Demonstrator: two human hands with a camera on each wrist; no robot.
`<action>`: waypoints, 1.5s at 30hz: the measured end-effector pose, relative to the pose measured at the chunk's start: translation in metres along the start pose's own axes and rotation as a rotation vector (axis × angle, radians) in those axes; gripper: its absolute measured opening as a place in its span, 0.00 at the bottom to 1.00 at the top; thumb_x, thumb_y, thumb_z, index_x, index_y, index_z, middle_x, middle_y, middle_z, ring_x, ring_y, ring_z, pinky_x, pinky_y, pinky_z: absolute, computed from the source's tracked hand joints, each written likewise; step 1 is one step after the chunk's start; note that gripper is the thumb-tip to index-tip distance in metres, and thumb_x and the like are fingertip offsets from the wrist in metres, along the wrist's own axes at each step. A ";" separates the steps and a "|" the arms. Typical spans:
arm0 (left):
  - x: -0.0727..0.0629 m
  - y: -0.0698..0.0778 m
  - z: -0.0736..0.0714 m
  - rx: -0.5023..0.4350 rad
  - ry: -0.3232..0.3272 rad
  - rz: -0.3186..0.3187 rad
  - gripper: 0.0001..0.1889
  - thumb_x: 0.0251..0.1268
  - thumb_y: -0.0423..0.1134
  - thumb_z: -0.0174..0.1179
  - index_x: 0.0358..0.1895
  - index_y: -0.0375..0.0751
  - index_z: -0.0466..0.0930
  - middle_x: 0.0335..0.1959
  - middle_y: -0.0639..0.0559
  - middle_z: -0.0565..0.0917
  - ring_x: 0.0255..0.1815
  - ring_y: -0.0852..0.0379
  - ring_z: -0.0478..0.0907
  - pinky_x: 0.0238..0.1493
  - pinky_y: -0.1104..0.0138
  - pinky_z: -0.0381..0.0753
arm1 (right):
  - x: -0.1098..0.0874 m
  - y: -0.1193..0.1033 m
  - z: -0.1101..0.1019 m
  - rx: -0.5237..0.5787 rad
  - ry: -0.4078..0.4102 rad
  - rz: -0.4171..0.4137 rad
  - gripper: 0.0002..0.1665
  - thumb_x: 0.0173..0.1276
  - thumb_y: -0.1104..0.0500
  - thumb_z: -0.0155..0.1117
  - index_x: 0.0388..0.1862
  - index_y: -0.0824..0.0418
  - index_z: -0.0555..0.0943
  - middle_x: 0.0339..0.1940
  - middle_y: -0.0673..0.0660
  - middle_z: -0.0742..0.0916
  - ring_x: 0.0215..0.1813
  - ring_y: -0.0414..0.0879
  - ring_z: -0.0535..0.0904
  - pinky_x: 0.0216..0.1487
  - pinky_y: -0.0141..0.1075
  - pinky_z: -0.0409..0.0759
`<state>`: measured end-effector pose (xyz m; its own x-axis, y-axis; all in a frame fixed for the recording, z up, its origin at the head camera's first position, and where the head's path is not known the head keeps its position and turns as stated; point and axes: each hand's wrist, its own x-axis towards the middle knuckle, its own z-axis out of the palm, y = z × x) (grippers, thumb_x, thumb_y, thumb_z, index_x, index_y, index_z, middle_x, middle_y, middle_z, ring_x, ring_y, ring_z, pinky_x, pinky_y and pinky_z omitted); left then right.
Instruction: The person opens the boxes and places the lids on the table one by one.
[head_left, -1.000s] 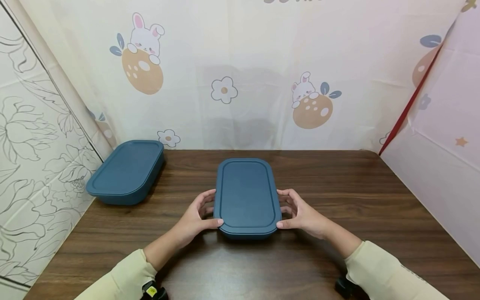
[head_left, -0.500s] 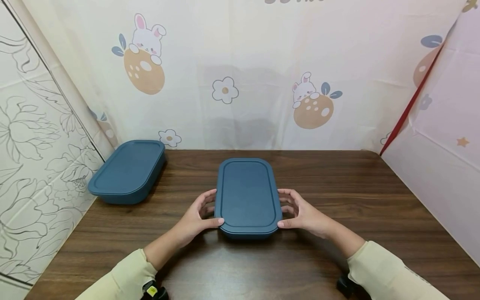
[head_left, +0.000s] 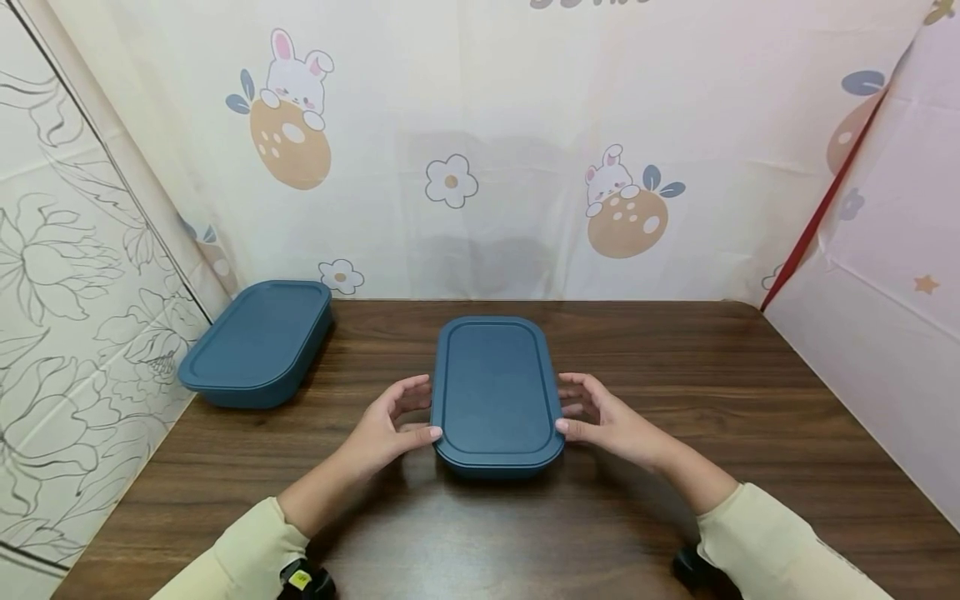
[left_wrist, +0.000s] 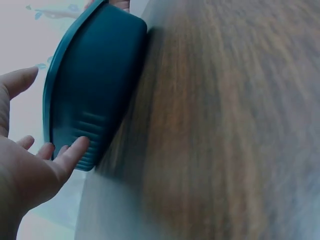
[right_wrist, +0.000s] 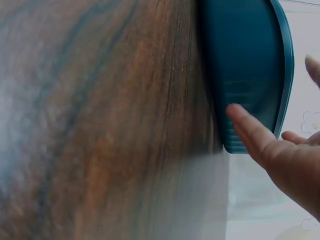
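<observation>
A dark blue lidded food container [head_left: 498, 392] sits on the wooden table in the middle of the head view, its lid on. My left hand [head_left: 386, 427] is at its left side with relaxed fingers. In the left wrist view the thumb [left_wrist: 24, 80] stands away from the lid rim, and the fingers are close by the ribbed side wall. On the other side is my right hand [head_left: 613, 427], fingers loosely extended. Its thumb [right_wrist: 314, 71] is apart from the rim in the right wrist view, while one finger overlaps the ribbed wall.
A second dark blue lidded container [head_left: 258, 342] stands at the table's back left, near the side curtain. Bunny-print cloth [head_left: 510, 167] hangs behind the table [head_left: 660, 358]. A black strap device [head_left: 306, 579] is on my left wrist.
Both thumbs have come off the front corners of the lid and the hands have loosened slightly outward. The container has stayed in place.
</observation>
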<state>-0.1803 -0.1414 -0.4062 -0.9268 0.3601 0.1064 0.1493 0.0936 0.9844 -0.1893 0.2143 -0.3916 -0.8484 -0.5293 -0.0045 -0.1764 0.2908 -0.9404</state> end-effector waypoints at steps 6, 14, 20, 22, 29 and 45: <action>-0.001 0.007 -0.002 0.227 0.035 0.126 0.29 0.58 0.35 0.70 0.63 0.36 0.72 0.58 0.42 0.75 0.58 0.41 0.75 0.54 0.53 0.79 | -0.003 -0.003 0.001 -0.165 0.086 -0.046 0.33 0.75 0.55 0.57 0.71 0.68 0.59 0.67 0.68 0.70 0.65 0.63 0.70 0.58 0.46 0.76; 0.004 0.018 -0.011 0.567 0.010 0.384 0.13 0.57 0.33 0.70 0.46 0.40 0.84 0.46 0.55 0.82 0.47 0.57 0.80 0.48 0.60 0.81 | -0.008 -0.021 0.012 -0.450 0.239 -0.120 0.32 0.72 0.51 0.61 0.68 0.64 0.66 0.64 0.64 0.73 0.64 0.61 0.73 0.58 0.53 0.76; 0.009 0.035 -0.021 0.683 -0.109 0.420 0.10 0.58 0.33 0.69 0.44 0.41 0.85 0.44 0.56 0.83 0.49 0.59 0.79 0.51 0.60 0.80 | -0.006 -0.034 0.021 -0.702 0.275 -0.274 0.27 0.67 0.58 0.67 0.61 0.67 0.73 0.63 0.62 0.75 0.63 0.58 0.72 0.57 0.53 0.75; 0.010 0.042 -0.023 0.750 -0.164 0.431 0.11 0.59 0.34 0.69 0.45 0.41 0.85 0.46 0.55 0.84 0.51 0.57 0.79 0.53 0.59 0.79 | -0.005 -0.038 0.024 -0.767 0.267 -0.337 0.24 0.65 0.59 0.69 0.57 0.67 0.76 0.61 0.63 0.77 0.62 0.58 0.72 0.56 0.54 0.75; 0.014 0.058 -0.020 0.850 -0.358 0.482 0.14 0.55 0.43 0.73 0.44 0.42 0.87 0.49 0.54 0.83 0.54 0.56 0.77 0.55 0.60 0.78 | 0.000 -0.052 0.037 -0.872 0.157 -0.446 0.22 0.65 0.56 0.69 0.55 0.65 0.79 0.58 0.60 0.79 0.60 0.52 0.73 0.57 0.48 0.76; 0.023 0.071 -0.011 1.033 -0.550 0.507 0.15 0.47 0.41 0.78 0.40 0.46 0.89 0.50 0.50 0.81 0.54 0.53 0.75 0.54 0.62 0.78 | 0.013 -0.075 0.083 -1.114 -0.067 -0.433 0.34 0.60 0.44 0.72 0.61 0.58 0.77 0.63 0.62 0.78 0.60 0.56 0.75 0.51 0.46 0.81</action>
<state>-0.1951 -0.1364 -0.3325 -0.4603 0.8795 0.1207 0.8700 0.4199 0.2584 -0.1461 0.1195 -0.3494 -0.5900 -0.7845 0.1908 -0.8045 0.5913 -0.0566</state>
